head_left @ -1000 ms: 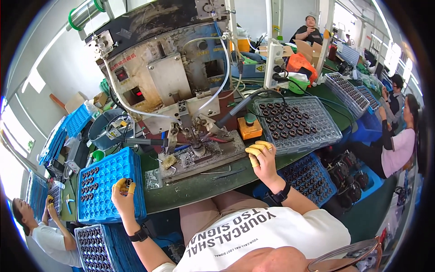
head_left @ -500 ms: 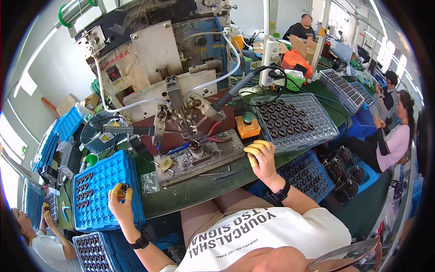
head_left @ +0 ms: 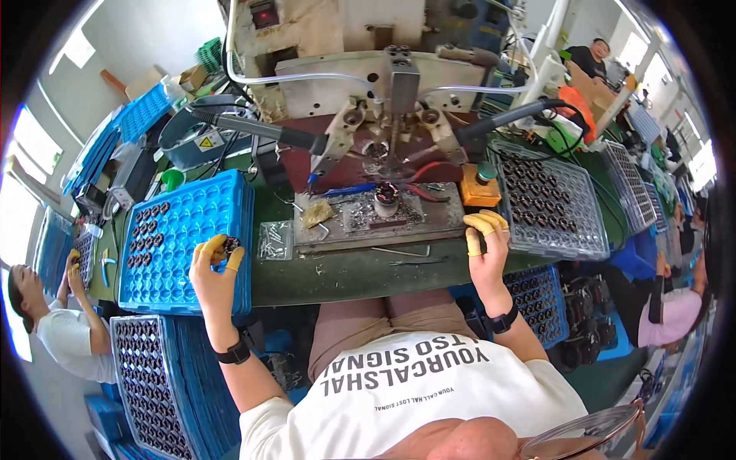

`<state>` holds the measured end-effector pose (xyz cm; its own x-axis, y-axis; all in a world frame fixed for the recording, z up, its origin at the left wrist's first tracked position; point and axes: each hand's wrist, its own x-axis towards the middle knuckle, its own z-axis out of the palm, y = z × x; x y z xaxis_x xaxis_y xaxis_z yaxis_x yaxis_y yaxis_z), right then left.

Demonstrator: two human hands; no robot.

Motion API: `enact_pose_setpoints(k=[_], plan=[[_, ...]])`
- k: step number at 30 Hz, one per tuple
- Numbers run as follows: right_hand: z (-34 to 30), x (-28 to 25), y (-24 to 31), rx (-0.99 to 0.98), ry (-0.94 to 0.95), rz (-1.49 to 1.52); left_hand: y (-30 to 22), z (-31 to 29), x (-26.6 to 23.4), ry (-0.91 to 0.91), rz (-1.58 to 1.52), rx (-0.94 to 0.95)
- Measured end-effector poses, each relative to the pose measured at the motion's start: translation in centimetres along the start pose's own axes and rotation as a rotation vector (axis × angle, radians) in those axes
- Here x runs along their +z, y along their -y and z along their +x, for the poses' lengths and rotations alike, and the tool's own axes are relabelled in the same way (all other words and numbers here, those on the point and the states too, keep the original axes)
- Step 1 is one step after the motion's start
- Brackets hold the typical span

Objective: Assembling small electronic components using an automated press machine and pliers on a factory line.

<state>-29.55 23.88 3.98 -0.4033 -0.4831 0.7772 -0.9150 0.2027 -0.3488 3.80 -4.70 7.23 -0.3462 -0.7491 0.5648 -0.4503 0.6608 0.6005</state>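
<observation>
- Presently, left hand point(head_left: 216, 264) was clamped on a dark part point(head_left: 231, 245), thumb and fingers pinching it over the right edge of the blue tray point(head_left: 165, 294).
- Right hand point(head_left: 487, 241) was loosely curled, just beside the right end of the base plate point(head_left: 345, 243); could not tell whether its fingertips met.
- Yellow covers point(head_left: 234, 258) were on the thumb and fingers of each hand.
- Second part point(head_left: 386, 191) sat atop the post point(head_left: 386, 207), beneath the machine point(head_left: 404, 86).
- Blue tray held similar parts in its left columns; remaining pockets were bare.
- Button box point(head_left: 479, 192), orange with a green button, stood just beyond right hand.
- Clear tray point(head_left: 595, 220), right of the box, held rows of parts, mostly toward its left.
- Sponge point(head_left: 317, 214) rested on the plate's left end; bag point(head_left: 276, 241) of small pieces lay beside it on the tabletop point(head_left: 337, 280).
- Bent rod point(head_left: 402, 251) and tweezers point(head_left: 418, 261) lay before the plate.
</observation>
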Motion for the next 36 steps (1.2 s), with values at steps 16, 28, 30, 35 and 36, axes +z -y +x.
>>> enact_pose_setpoints(k=[16, 28, 30, 35, 36], plan=[[7.8, 6.6, 5.7, 0.122, 0.199, 0.425, -0.9, 0.5, 0.0, 0.065, 0.047, -0.029], [6.9, 6.3, 6.2, 0.071, 0.117, 0.507, -0.2, -0.5, -0.6, 0.06, 0.023, 0.004], [7.1, 5.8, 6.2, 0.06, 0.062, 0.523, 0.2, -0.4, -0.2, 0.076, 0.015, 0.031], [6.9, 2.4, 5.4, 0.191, 0.182, 0.697, 0.9, -0.1, 0.1, 0.063, 0.04, 0.033], [6.4, 1.8, 4.8, 0.229, 0.21, 0.691, 1.0, -0.1, -0.1, 0.069, 0.015, 0.007]])
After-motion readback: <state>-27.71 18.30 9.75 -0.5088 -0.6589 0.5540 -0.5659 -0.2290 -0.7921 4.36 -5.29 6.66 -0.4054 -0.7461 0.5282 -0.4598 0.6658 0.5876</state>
